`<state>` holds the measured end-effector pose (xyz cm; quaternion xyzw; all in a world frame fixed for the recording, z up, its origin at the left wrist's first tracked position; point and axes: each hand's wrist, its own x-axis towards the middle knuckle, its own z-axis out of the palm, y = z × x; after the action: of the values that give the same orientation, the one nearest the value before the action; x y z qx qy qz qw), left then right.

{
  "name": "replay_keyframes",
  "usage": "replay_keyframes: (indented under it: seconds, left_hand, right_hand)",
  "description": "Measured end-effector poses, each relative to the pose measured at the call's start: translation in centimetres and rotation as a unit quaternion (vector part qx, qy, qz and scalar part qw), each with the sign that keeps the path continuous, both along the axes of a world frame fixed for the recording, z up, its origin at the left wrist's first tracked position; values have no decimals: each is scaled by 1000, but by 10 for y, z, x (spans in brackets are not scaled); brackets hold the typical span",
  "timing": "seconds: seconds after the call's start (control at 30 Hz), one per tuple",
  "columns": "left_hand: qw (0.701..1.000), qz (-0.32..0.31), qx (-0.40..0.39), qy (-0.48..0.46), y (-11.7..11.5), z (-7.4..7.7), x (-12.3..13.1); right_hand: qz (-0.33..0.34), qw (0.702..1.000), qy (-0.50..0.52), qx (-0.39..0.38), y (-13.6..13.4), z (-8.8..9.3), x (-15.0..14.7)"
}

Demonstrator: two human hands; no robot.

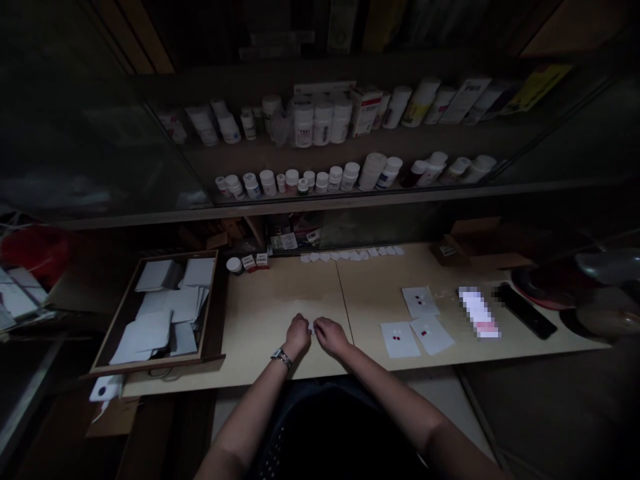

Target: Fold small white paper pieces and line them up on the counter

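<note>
White paper piece [311, 326], small, mostly hidden between left hand [298, 335] and right hand [330, 336].

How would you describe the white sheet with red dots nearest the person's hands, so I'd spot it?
Below the shelves of medicine bottles, find the pale wooden counter. To the right of the person's right hand, three white paper sheets lie together. Yours is the one closest to that hand, with two red dots beneath two white ones.
</note>
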<state>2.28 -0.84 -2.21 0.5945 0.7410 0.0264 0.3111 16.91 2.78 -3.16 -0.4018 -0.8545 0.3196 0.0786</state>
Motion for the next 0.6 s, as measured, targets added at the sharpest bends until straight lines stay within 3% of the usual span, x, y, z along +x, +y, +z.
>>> replay_keyframes:
  seconds: [0.13, 0.6]
  left_hand:
    - [1000, -2, 5, -10, 0, -1, -2]
    - [997, 35, 43, -55, -4, -8, -2]
  right_hand:
    - [88, 995, -2, 49, -1, -4, 12]
    - [92, 995, -25, 35, 2, -8, 8]
